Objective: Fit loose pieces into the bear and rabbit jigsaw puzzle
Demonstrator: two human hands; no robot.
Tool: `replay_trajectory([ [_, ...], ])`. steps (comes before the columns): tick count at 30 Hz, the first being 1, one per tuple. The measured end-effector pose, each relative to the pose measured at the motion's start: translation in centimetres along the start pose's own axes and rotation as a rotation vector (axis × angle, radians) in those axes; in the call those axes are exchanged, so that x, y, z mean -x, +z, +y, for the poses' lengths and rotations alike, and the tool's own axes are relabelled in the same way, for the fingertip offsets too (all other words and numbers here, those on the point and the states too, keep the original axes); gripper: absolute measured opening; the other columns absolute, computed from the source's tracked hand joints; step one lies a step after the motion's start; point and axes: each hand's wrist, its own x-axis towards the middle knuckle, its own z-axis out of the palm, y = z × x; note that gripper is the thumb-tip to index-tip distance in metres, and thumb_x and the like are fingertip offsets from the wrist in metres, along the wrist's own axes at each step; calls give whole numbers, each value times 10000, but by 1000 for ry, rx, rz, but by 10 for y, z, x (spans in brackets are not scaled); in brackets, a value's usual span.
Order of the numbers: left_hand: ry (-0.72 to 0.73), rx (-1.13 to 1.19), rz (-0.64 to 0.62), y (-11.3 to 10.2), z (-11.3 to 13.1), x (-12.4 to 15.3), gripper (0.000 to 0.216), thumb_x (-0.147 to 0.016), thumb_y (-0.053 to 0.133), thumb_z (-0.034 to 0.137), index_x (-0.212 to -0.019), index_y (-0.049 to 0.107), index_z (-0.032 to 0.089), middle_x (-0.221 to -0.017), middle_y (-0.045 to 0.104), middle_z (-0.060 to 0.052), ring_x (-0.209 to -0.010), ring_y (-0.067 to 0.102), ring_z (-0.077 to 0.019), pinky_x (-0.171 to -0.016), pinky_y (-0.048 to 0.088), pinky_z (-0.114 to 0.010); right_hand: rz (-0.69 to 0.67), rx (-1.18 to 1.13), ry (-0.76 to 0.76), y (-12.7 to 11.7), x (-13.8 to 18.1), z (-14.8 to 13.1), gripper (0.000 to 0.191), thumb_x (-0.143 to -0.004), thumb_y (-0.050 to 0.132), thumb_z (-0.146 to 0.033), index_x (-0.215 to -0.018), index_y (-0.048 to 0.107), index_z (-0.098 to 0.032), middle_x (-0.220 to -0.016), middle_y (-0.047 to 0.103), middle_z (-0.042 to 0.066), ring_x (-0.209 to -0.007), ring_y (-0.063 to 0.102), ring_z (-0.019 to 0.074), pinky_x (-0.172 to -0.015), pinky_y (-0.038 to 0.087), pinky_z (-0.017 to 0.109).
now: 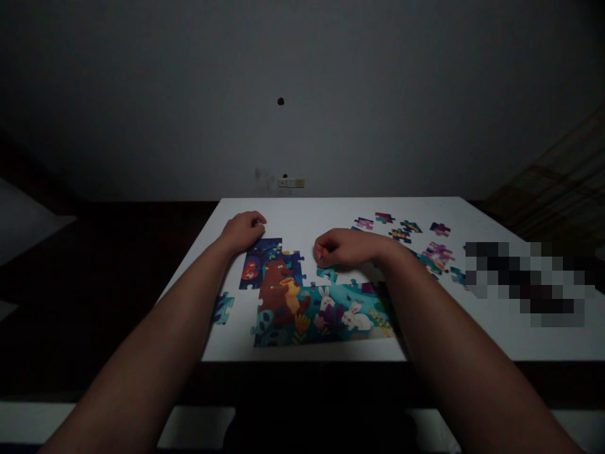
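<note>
Pinching a puzzle piece (327, 275) by its upper edge, the right hand (347, 246) seems nearly closed, right of the frame's centre, above the joined puzzle (302, 309). The left hand (242, 231), left of centre, curls loosely at the worktop (302, 217), nothing visible in it. I'd judge the piece light, stiff card, best taken by its edges; thin tabs could bend.

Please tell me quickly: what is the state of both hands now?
Left hand: partly open, loosely curled, no object visible in it.
Right hand: curled at a teal puzzle piece; whether it grips cannot be told.
</note>
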Motion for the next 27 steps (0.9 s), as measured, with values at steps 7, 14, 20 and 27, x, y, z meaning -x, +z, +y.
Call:
replay_trajectory([
  [7, 12, 4, 0, 0, 1, 0, 369, -814, 614, 339, -1119, 794, 235, -1033, 795, -76, -927, 696, -262, -822, 513, -375, -2, 7, 5, 0, 0, 1, 172, -777, 677, -302, -900, 717, -187, -809, 678, 36, -699, 555, 164, -639, 416, 307],
  [14, 21, 1, 5, 1, 0, 0, 370, -815, 610, 327, -1122, 793, 229, -1077, 795, -90, -942, 697, -266, -833, 515, -383, 2, -11, 20, 1, 0, 1, 231, -765, 707, -310, -958, 733, -186, -795, 678, 19, -666, 540, 153, -628, 411, 299],
  [20, 25, -5, 3, 1, 1, 0, 375, -820, 604, 339, -1124, 791, 226, -1074, 794, -93, -951, 700, -270, -843, 517, -386, 12, -11, 38, 1, 1, -1, 236, -765, 711, -314, -964, 731, -189, -791, 686, 20, -670, 552, 156, -638, 413, 303],
  [27, 14, -5, -3, 0, 2, 0, 393, -806, 610, 342, -1135, 792, 229, -1067, 790, -92, -947, 692, -274, -846, 516, -394, 14, 10, 53, 2, -1, -4, 235, -771, 710, -319, -962, 732, -184, -793, 694, 25, -678, 561, 159, -642, 418, 298],
])
